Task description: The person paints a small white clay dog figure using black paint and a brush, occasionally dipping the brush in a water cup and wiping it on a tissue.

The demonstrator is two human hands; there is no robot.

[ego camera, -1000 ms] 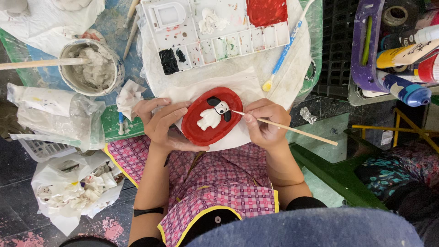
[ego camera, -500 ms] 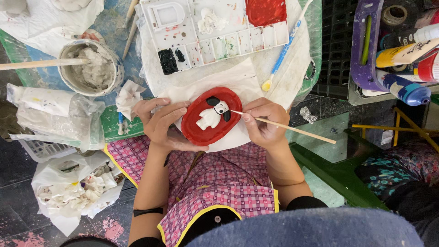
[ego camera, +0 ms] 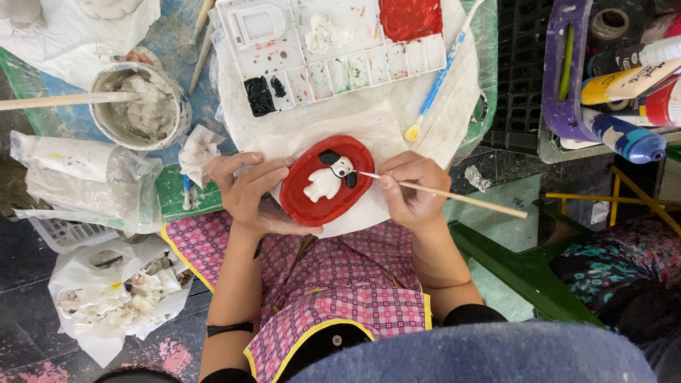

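A red oval plaque (ego camera: 306, 193) with a raised white dog figure (ego camera: 326, 181) with black ears lies on white paper (ego camera: 376, 135). My left hand (ego camera: 250, 191) cups the plaque's left edge from below. My right hand (ego camera: 411, 188) grips a thin wooden-handled brush (ego camera: 454, 197), whose tip touches the dog's head. A white paint palette (ego camera: 333, 42) holding red, black and white paint lies just beyond the plaque, and a blue-handled brush (ego camera: 436, 81) rests beside it.
A bowl of white paste (ego camera: 142, 106) with a stick in it stands at the left. Plastic bags (ego camera: 99, 184) and crumpled paper lie lower left. Paint bottles (ego camera: 631, 92) fill a tray at the right. A green chair frame (ego camera: 525, 269) sits beside my pink apron.
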